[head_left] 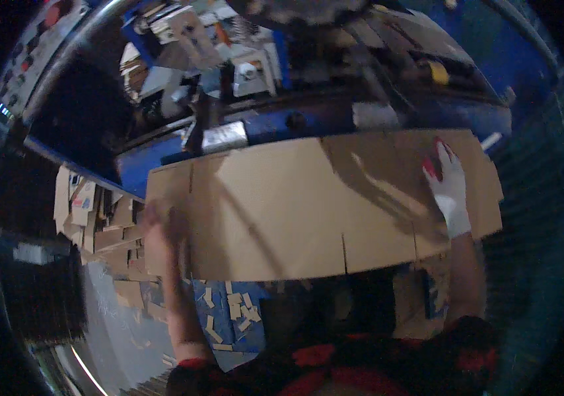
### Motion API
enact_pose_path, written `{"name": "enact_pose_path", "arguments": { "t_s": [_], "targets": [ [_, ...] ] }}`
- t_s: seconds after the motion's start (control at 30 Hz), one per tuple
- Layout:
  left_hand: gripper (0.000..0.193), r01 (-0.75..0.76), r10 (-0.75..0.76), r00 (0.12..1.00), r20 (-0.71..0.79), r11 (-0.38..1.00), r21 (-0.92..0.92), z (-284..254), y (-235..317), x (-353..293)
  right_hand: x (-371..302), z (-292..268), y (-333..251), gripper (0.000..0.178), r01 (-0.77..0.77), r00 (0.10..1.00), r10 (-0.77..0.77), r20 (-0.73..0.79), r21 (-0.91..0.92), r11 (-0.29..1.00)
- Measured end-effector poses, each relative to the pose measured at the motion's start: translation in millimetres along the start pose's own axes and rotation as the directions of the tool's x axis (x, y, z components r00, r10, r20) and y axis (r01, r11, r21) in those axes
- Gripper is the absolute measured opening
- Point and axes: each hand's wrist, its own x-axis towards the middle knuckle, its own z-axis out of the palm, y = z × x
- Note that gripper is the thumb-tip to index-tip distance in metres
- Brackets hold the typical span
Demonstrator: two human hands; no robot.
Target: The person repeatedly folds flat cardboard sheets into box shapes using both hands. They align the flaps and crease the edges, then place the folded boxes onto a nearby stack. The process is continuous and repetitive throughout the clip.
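A wide brown cardboard sheet (275,204) with slots cut in its edges and crease lines lies in front of me, its far edge against a blue machine. My right hand (448,181), in a white glove with red fingertips, rests on top of the sheet near its right end, thumb and fingers apart. My left hand (165,221) is at the sheet's left end; motion smears its fingers, so their grip does not show. Shadows fall across the cardboard.
Beyond the sheet stands the blue machine (275,122) with metal parts. Stacked cardboard pieces (107,228) are at the left. Small cardboard scraps (242,310) lie on a blue surface below the sheet. A dark round part (298,10) hangs at the top.
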Motion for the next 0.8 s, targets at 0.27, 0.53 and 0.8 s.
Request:
{"name": "enact_pose_path", "arguments": {
  "t_s": [0.27,0.53,0.8],
  "targets": [
    [0.061,0.573,-0.202,0.684,0.701,0.744,-0.345,-25.5,-105.8,-76.1,-171.0,-54.1,6.9,0.074,-0.165,0.978,0.205,0.043,-0.445,0.88],
    [0.064,0.291,-0.222,0.816,0.533,0.955,-0.048,-30.4,-108.4,-77.9,-248.2,-51.2,56.3,0.07,-0.416,0.396,0.905,0.154,0.909,0.028],
    [0.047,0.339,-0.269,0.915,0.3,0.112,-0.934,-70.9,-93.0,-81.9,-210.7,-83.9,-23.1,0.057,-0.467,0.661,0.676,-0.327,0.525,0.711]
  ]
}}
